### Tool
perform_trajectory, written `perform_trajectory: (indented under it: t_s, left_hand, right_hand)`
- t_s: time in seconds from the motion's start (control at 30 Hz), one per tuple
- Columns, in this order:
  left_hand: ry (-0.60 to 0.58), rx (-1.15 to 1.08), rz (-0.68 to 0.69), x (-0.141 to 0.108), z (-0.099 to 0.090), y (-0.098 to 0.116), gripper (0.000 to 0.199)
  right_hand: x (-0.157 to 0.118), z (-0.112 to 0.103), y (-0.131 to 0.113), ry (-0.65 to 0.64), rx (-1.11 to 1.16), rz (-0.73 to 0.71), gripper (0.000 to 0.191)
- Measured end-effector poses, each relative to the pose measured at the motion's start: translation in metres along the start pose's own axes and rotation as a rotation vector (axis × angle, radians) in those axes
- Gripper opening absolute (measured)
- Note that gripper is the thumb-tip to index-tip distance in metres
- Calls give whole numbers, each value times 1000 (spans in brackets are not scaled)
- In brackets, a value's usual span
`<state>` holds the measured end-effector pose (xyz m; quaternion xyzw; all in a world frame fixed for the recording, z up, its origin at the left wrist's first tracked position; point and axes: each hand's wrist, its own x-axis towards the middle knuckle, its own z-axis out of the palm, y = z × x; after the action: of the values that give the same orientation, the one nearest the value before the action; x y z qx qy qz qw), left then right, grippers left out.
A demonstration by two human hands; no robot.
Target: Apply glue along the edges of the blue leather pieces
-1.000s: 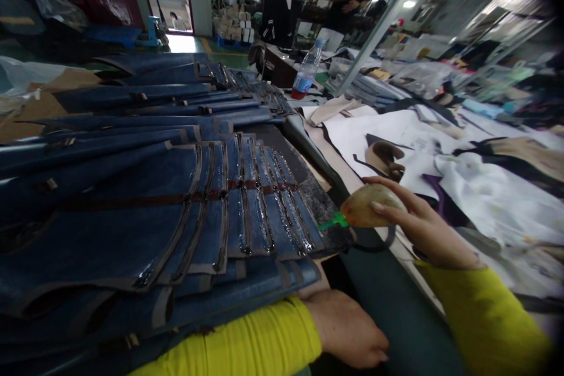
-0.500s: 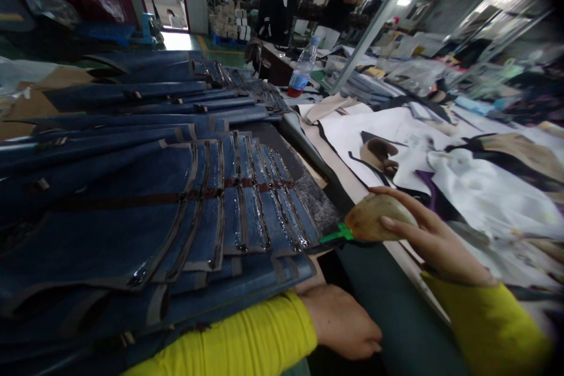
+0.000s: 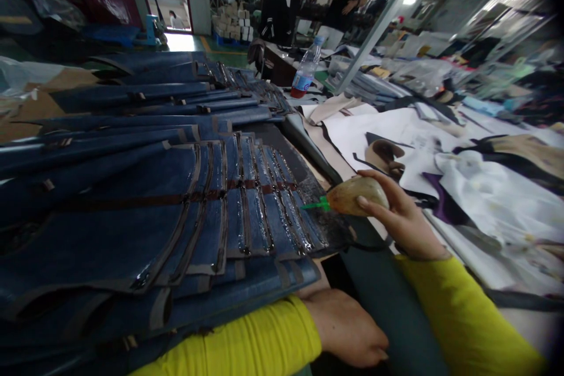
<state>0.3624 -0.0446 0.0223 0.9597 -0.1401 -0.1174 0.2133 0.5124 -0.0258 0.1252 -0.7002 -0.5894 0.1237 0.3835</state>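
Observation:
My right hand is wrapped round a yellowish squeeze glue bottle, held tilted on its side. Its thin green nozzle points left, over the right end of overlapping blue panels with grey edges. Wet, shiny glue lines run along the panels' edges, and a brown strip crosses them. Below, my left hand lies by the near right corner of the panels, back upward, fingers curled under. Whatever those fingers hold, if anything, is hidden. A dark, glue-stained board shows beneath the panels.
More folded blue pieces lie behind and to the left. A plastic bottle with red liquid stands at the back. White sheets, scraps and a clear plastic bag cover the right side. Two people are in the background.
My right hand has moved left and slightly up with the glue bottle, bringing the nozzle from beside the panels' right end to over it. My left hand has stayed nearly in place.

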Motion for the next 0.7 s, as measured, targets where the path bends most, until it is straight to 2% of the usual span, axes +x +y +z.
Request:
perform_trajectory:
  t_s: [0.13,0.27,0.53,0.7]
  left_hand:
    - [-30,0,-5,2,1,-1,43]
    - [-28,-7,-6,4,2,-1,43]
    - [39,-3,4,5,6,-2,42]
    - [-5,4,-5,2,1,0,42]
  right_hand:
    - [18,11,4,41,-8,-73,52]
    - [24,13,5,51,4,-74,55]
    - [-12,-20,8,-57,-35,76,56]
    - [-32,-34,13,-106,-75,75,55]
